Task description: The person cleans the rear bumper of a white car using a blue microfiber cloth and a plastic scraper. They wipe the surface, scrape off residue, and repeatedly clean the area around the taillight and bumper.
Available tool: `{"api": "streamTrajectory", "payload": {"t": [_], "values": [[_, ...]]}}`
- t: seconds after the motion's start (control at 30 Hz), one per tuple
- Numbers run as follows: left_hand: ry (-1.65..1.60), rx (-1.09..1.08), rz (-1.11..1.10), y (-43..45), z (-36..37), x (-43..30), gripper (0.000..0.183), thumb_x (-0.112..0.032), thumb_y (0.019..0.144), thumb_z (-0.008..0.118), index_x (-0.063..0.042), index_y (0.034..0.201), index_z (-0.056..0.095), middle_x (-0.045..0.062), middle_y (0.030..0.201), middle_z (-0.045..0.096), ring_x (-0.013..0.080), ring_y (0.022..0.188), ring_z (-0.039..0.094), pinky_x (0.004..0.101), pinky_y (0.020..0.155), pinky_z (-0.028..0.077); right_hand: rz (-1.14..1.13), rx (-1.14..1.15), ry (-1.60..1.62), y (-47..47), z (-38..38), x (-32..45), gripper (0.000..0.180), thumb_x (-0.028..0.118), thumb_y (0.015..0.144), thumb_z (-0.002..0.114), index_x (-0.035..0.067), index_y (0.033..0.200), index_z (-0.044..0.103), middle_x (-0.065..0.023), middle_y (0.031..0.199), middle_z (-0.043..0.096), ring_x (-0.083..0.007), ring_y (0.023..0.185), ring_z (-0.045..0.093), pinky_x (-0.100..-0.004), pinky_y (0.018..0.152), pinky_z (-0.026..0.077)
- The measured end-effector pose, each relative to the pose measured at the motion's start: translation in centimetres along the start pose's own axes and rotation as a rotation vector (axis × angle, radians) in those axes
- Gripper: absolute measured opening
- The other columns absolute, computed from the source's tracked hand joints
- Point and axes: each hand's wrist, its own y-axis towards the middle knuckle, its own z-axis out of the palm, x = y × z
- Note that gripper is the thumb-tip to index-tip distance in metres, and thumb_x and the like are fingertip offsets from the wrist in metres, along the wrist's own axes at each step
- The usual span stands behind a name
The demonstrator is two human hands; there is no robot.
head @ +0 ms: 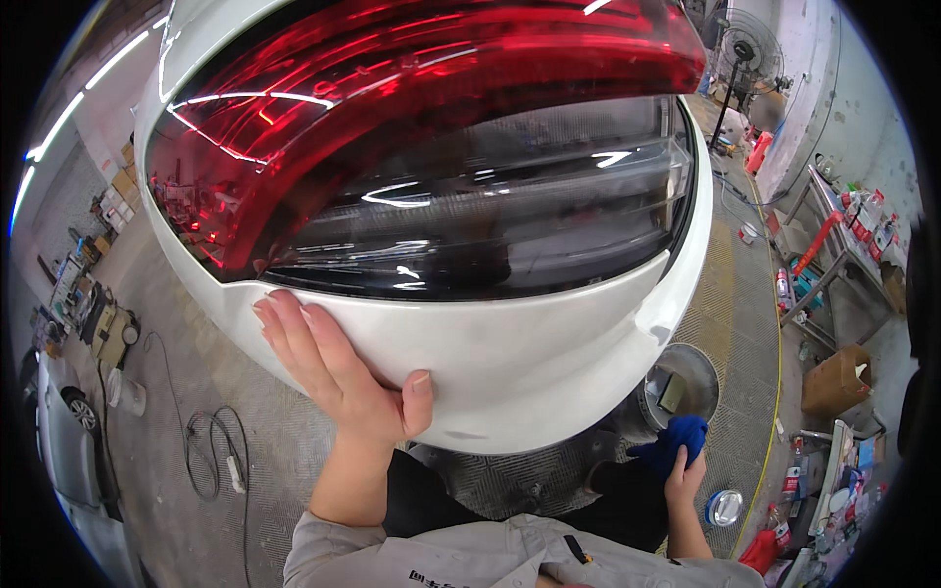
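Observation:
My left hand (345,367) lies with its palm and spread fingers on the white painted bumper (507,360) of a car, just under the lower left corner of a large tail light (412,184). The light has a red upper part and a clear lower part. Low on the right, my right hand (685,470) is closed around a bunched blue cloth (676,441), away from the car's paint. Just above the cloth stands a metal bucket (709,367) holding a dark greenish block (673,392). A round tin (724,508) rests on the floor by my right forearm.
On the right, a metal rack (827,275) with bottles, a cardboard box (834,382) and a cluttered cart (831,478) line the wall. A standing fan (742,55) is farther back. Coiled cable (213,441), a white bucket (126,393) and a silver car (70,426) are on the left.

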Motion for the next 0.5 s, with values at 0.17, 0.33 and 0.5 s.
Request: {"api": "streamTrajectory", "payload": {"t": [0.17, 0.33, 0.5], "values": [[0.019, -0.005, -0.002, -0.2, 0.1, 0.0, 0.100, -0.058, 0.103, 0.044, 0.019, 0.164, 0.023, 0.041, 0.172, 0.019, 0.0560, 0.162, 0.017, 0.0651, 0.130, 0.014, 0.023, -0.018, 0.020, 0.2, 0.0, -0.2, 0.036, 0.019, 0.108, 0.058, -0.007, 0.131, 0.066, -0.0250, 0.120, 0.075, -0.0394, 0.114, 0.072, -0.0452, 0.104, 0.052], [0.006, -0.021, -0.004, -0.3, 0.2, 0.0, 0.099, -0.057, 0.104, 0.043, 0.019, 0.163, 0.023, 0.041, 0.172, 0.019, 0.0555, 0.162, 0.017, 0.0640, 0.131, 0.015, 0.039, -0.008, 0.024, 0.3, -0.2, 0.5, 0.036, 0.019, 0.108, 0.058, -0.006, 0.131, 0.067, -0.0247, 0.120, 0.076, -0.0387, 0.115, 0.073, -0.0440, 0.103, 0.053], [0.006, -0.036, 0.000, 0.0, 0.2, -0.1, 0.097, -0.056, 0.105, 0.042, 0.018, 0.164, 0.023, 0.041, 0.172, 0.019, 0.0548, 0.162, 0.018, 0.0628, 0.131, 0.015, 0.006, -0.014, -0.005, 0.6, 0.1, 1.2, 0.035, 0.019, 0.107, 0.059, -0.005, 0.130, 0.069, -0.0238, 0.119, 0.076, -0.0376, 0.112, 0.074, -0.0433, 0.102, 0.054]]}}
